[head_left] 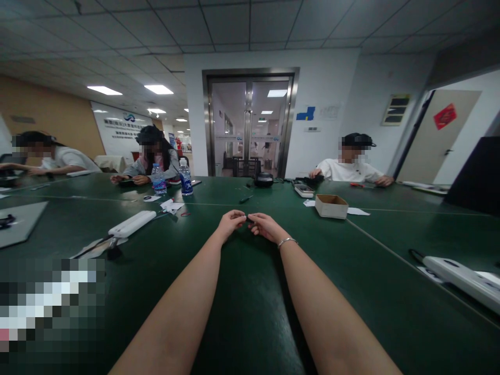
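Note:
Over the green tabletop (pixel 250 291), both arms reach forward and the fingertips almost meet. My left hand (pixel 229 225) is closed in a pinch on a small dark object (pixel 247 219). From the other side, my right hand (pixel 266 227), with a silver bracelet at the wrist, pinches the same piece. It is too small and too covered by fingers to tell its kind. Beyond the hands, a dark pen-like tool (pixel 246 199) lies on the table.
A white power strip (pixel 133 224) lies to the left, another power strip (pixel 461 278) to the right. Two bottles, one a blue-labelled bottle (pixel 186 179), stand far left. An open cardboard box (pixel 331 207) sits ahead right. Several people sit around the table.

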A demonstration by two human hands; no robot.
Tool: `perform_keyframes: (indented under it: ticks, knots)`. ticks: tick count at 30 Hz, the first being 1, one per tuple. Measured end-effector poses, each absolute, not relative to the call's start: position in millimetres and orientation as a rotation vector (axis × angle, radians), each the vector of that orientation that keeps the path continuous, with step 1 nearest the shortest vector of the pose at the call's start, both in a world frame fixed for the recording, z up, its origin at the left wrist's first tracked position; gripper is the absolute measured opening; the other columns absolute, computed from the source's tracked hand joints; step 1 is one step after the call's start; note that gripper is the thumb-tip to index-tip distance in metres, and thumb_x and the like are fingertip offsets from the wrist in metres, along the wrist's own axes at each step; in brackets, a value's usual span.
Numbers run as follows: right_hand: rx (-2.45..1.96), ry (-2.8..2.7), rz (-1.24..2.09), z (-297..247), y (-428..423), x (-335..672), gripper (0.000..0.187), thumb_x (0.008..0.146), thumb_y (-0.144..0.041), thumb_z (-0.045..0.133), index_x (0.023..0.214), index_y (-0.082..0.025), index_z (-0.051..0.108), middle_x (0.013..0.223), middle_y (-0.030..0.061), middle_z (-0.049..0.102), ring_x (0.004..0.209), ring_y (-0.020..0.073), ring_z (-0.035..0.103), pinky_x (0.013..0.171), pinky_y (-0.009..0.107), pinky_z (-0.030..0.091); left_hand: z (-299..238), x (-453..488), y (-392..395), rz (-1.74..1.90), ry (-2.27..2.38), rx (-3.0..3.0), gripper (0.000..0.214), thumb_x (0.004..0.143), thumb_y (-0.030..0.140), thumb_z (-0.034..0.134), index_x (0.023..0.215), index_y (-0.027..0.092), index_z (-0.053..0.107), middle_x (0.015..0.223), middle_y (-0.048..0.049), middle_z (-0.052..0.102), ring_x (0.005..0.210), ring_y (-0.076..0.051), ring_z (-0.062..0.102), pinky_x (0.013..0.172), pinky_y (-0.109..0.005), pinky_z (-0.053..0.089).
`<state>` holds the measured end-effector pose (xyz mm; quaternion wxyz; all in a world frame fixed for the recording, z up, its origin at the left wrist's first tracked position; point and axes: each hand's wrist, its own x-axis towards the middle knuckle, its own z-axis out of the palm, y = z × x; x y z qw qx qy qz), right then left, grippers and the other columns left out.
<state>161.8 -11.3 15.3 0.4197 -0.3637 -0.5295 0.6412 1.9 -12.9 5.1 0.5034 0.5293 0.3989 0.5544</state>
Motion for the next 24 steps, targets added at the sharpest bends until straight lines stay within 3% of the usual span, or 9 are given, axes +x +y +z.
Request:
perform_keyframes:
  ticks: [4,7,12,18,20,24]
  knots:
    - [-0.819,-1.298,1.622,10.1,-9.0,165.2,0.024,0.072,-0.012,0.068,0.090,-0.014,0.052,0.061,0.0011,0.062,0.045,0.0082,0.057,0.041,0.016,0.046,4.8,2.0,-12.8,1.342,0.973,1.271,0.033,0.053,0.029,0.074,0.079,0.015,0.061,0.073,-0.0031,0.062,0.067,-0.011,0.057,0.062,-0.022,0.044]
    - [-0.838,-1.318,1.631,9.5,-9.0,164.8,0.015,0.077,-0.021,0.064,0.080,-0.010,0.053,0.059,0.0052,0.062,0.044,0.0079,0.056,0.040,0.015,0.044,4.9,1.9,-13.0,1.340,0.977,1.262,0.035,0.052,0.031,0.074,0.080,0.015,0.060,0.073,-0.0023,0.061,0.067,-0.011,0.056,0.062,-0.022,0.043]
    - [-0.852,-1.304,1.655,12.5,-10.8,163.1,0.023,0.082,-0.032,0.058,0.083,-0.009,0.054,0.060,0.0075,0.062,0.046,0.0091,0.057,0.041,0.016,0.046,5.7,1.0,-13.3,1.350,0.965,1.227,0.031,0.053,0.029,0.073,0.079,0.016,0.061,0.072,-0.0017,0.061,0.065,-0.010,0.056,0.062,-0.023,0.043]
    - [-0.804,-1.297,1.645,10.4,-10.0,166.6,0.018,0.076,-0.014,0.065,0.090,-0.013,0.053,0.066,0.0041,0.064,0.047,0.0081,0.058,0.045,0.016,0.048,7.2,0.0,-14.8,1.344,0.958,1.223,0.031,0.052,0.027,0.074,0.077,0.016,0.061,0.072,-0.0011,0.060,0.067,-0.011,0.056,0.064,-0.024,0.043]
    - [-0.810,-1.301,1.660,10.5,-10.0,167.0,0.012,0.079,-0.019,0.062,0.082,-0.009,0.055,0.064,0.0074,0.064,0.047,0.0083,0.058,0.045,0.016,0.047,7.9,-0.1,-15.9,1.327,0.938,1.230,0.031,0.051,0.027,0.074,0.077,0.016,0.061,0.073,-0.0015,0.060,0.069,-0.011,0.057,0.066,-0.025,0.044]
    - [-0.867,-1.269,1.659,12.0,-10.7,165.2,0.026,0.084,-0.031,0.055,0.073,-0.008,0.054,0.060,0.0103,0.063,0.046,0.0100,0.057,0.043,0.018,0.047,7.8,0.1,-16.5,1.327,0.931,1.232,0.032,0.051,0.028,0.075,0.077,0.015,0.061,0.074,-0.0020,0.061,0.071,-0.012,0.057,0.070,-0.026,0.044]
